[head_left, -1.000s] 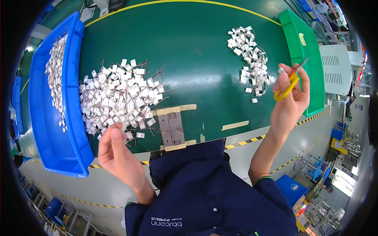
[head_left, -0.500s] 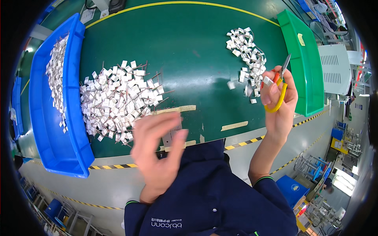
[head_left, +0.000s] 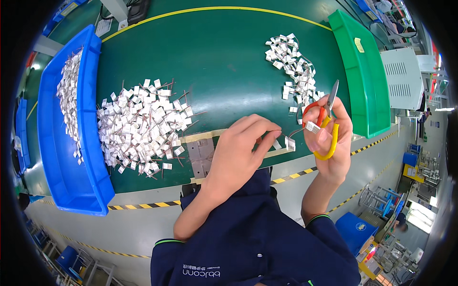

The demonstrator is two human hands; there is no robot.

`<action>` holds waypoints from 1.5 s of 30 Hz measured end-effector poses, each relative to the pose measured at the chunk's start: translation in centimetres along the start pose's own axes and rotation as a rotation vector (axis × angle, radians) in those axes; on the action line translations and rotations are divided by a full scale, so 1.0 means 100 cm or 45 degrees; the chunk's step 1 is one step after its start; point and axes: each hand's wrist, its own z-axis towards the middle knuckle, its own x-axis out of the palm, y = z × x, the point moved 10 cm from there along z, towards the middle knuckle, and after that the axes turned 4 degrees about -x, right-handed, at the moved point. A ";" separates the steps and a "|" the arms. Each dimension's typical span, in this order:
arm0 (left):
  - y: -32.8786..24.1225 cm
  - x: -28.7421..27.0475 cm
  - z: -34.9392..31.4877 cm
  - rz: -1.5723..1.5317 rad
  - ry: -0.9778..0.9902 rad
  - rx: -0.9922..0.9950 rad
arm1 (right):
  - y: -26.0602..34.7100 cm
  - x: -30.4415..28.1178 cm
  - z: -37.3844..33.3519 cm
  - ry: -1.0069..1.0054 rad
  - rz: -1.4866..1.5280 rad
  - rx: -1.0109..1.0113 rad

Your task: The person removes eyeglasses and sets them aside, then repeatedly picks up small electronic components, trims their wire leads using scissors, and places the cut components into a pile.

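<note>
My right hand (head_left: 329, 136) is wrapped round scissors with red and yellow handles (head_left: 335, 140), their blades pointing up and away. At its thumb and fingers sits a white connector (head_left: 312, 127) with a thin dark wire running left. My left hand (head_left: 241, 155) is closed in a pinch beside it, the fingertips on a thin wire. A second white connector (head_left: 290, 143) hangs just right of those fingertips. Whether both connectors share one wire I cannot tell. Beyond my right hand lies a smaller pile of wired white connectors (head_left: 298, 71).
A large heap of white connectors (head_left: 143, 126) covers the left of the green table (head_left: 229, 62). Left of it stands a blue bin (head_left: 62, 167) holding more connectors. A green bin (head_left: 365, 90) is at the right edge. Near me a metal plate (head_left: 200, 155) is taped down.
My left hand has moved right, from near the metal plate to beside my right hand, and now pinches a wire. My right hand has shifted slightly nearer with the scissors.
</note>
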 end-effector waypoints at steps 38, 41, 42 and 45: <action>-0.027 -0.004 -0.006 0.020 -0.188 0.065 | -0.029 -0.029 -0.006 -0.104 -0.289 0.267; -0.027 0.001 -0.004 0.185 -0.174 0.126 | -0.018 -0.045 -0.002 -0.276 -0.379 0.093; -0.023 0.002 -0.002 0.188 -0.186 0.121 | -0.008 -0.053 -0.003 -0.400 -0.420 -0.030; -0.014 0.009 -0.003 0.412 -0.195 0.089 | 0.014 -0.055 -0.007 -0.547 -0.576 -0.219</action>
